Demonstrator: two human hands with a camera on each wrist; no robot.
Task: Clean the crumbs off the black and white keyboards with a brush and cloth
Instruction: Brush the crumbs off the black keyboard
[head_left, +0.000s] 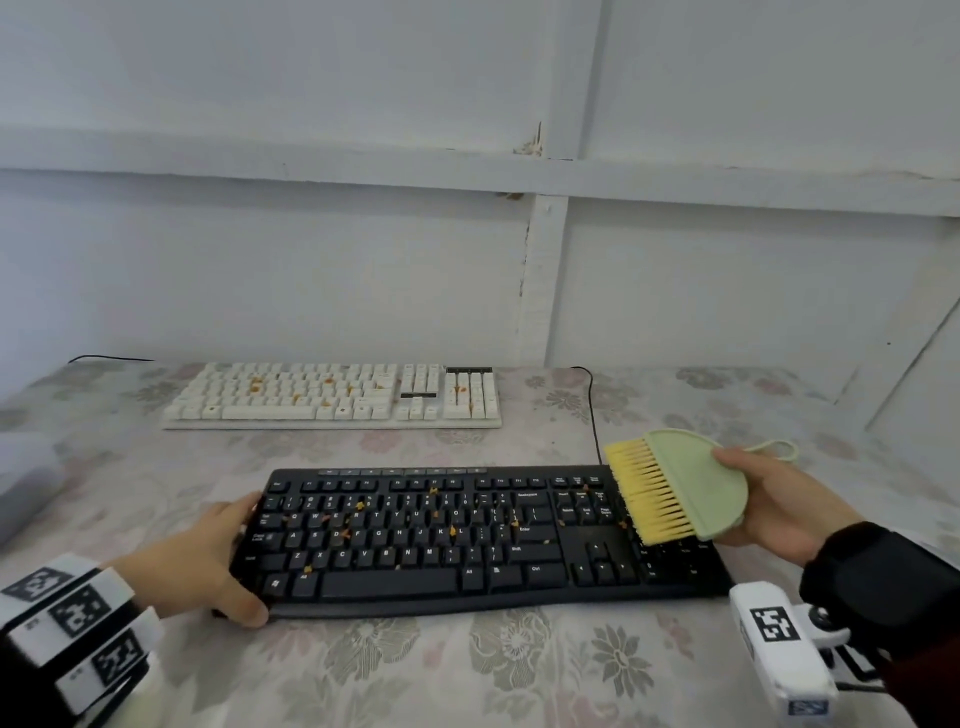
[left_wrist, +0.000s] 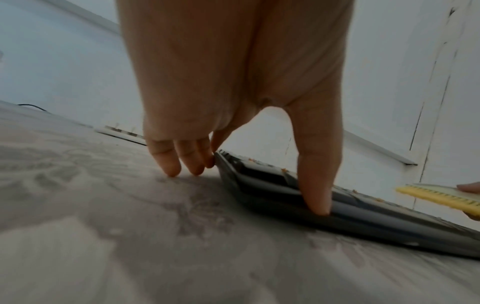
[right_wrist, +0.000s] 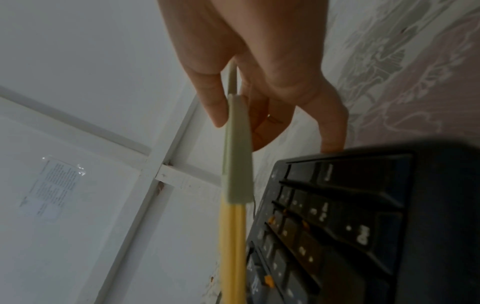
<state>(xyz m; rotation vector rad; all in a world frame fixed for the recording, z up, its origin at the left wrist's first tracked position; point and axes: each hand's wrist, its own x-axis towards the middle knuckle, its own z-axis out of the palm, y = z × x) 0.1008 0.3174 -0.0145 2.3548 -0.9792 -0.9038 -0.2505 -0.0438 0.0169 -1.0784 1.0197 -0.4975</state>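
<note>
The black keyboard (head_left: 395, 584) lies near me on the flowered tablecloth, with orange crumbs (head_left: 452, 531) scattered over its keys. My left hand (head_left: 218, 561) grips its left end, thumb (left_wrist: 315, 185) on the front edge and fingers (left_wrist: 166, 162) at the far corner. My right hand (head_left: 763, 499) holds a brush (head_left: 691, 483) with a green half-round handle and yellow bristles (head_left: 652, 493). It is tilted over the number pad at the keyboard's right end. The white keyboard (head_left: 332, 397) lies farther back, also dotted with crumbs. No cloth is in view.
A black cable (head_left: 592, 415) runs from the black keyboard's back right corner toward the white wall. Bare tablecloth (head_left: 467, 675) stretches in front of the keyboard and to its right. A blurred pale object (head_left: 21, 483) sits at the table's left edge.
</note>
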